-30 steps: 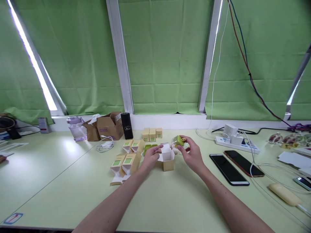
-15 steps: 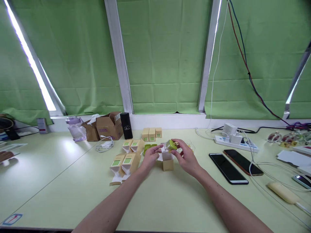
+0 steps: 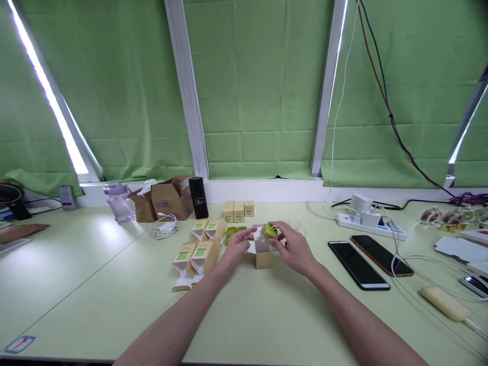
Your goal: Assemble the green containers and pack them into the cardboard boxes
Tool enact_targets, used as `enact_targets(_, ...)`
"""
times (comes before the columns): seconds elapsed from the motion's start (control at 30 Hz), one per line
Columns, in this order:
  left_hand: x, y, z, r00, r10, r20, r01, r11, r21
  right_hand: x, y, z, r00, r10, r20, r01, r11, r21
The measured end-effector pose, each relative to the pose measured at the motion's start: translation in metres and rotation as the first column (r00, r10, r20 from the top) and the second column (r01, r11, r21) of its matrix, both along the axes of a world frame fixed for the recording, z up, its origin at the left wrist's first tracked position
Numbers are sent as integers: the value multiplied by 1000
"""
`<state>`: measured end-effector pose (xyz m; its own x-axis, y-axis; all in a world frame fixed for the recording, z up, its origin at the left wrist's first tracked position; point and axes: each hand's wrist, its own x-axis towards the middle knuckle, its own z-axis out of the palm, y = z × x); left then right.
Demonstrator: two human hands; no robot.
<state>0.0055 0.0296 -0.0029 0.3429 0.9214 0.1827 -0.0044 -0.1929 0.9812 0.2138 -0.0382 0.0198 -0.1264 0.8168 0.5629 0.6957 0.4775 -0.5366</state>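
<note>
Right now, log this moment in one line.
right hand: holds green item above open box | left hand: by box's flaps

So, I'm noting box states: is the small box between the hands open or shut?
Open: the small box has white flaps sticking out at its top, where the right hand holds a green item.

Small open box (image 3: 264, 261) partly hidden behind the green-capped container (image 3: 270, 231), another person's hand (image 3: 21, 233) cut off by the left edge, lettering on the black cylinder (image 3: 197, 190) too small to read.
</note>
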Motion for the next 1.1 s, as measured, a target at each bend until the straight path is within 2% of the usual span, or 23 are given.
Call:
enact_targets(0.23,1,-4,5,1000,-3,4,3,1000,-1,-4,-4,-2,990,-9,144,5,1000,28)
enact_targets(0.5,1,-4,5,1000,9,16,-9,1000,-7,-8,-5,-4,982,-30,188,30,1000,4)
enact_targets(0.83,0,-2,2,1000,4,14,-4,1000,-2,-13,-10,-5,990,16,137,-8,998,-58)
enact_targets(1.1,3,-3,4,1000,4,28,-4,1000,-3,-17,-3,-13,996,38,81,-39,999,13)
